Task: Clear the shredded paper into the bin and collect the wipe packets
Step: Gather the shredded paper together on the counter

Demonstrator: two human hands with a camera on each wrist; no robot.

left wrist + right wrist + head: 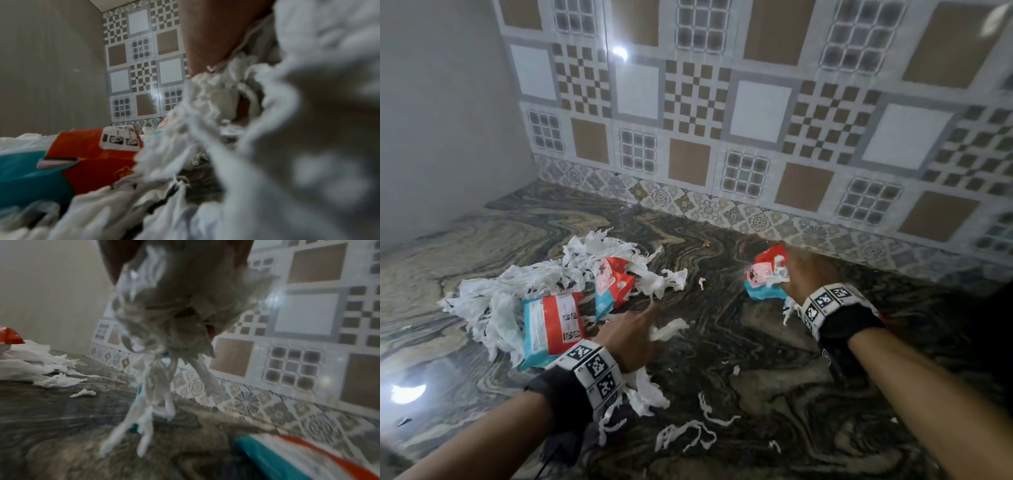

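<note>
Packets (pixel 553 325) red/teal, shreds (pixel 493 301) white, R fingers (pixel 784 270) clutching packet+shreds, L fingers (pixel 643 315) loosely extended.

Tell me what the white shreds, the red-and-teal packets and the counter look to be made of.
White shreds: thin, soft tissue-like paper, matte, with torn, crumpled edges.
Red-and-teal packets: probably glossy printed plastic film; the surface creases and shines.
Counter: looks like polished stone with swirled veins, mirroring a lamp; it may be an imitation.

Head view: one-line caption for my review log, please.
Right hand grips a wipe packet with shreds; left hand reaches toward the shredded paper.
</note>
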